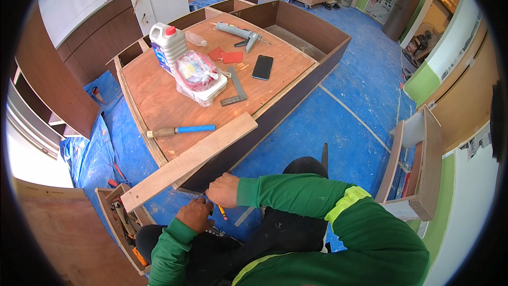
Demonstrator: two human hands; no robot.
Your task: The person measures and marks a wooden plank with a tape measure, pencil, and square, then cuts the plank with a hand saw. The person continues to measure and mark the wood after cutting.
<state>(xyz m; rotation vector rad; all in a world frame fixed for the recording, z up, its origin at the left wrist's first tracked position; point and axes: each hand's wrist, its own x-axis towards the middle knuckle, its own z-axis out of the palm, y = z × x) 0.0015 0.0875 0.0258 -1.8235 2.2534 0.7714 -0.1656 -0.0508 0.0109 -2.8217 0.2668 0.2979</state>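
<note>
Left hand [194,215] and right hand [224,190] sit close together low in the head view, over the person's lap, the right one slightly farther out. Fingers on both are curled; whether they grip something small between them, I cannot tell. A yellow pencil-like piece [223,212] shows just below the right hand and to the right of the left one; its hold is hidden.

Directly beyond the hands lies the near corner of a large dark-sided cabinet [286,106], its long side running away from them, forward and to the right. The right hand is the nearer to that corner, its forearm crossing from the right; contact is unclear.

A bare wooden plank [193,161] lies over the cabinet's near edge, beyond and left of the hands. Its long axis slants from near left to far right, across the line of the cabinet's side, and its left end sticks out past the corner, over the floor. Left of the left hand, well apart from the right, stands an open tool box [112,223].
</note>
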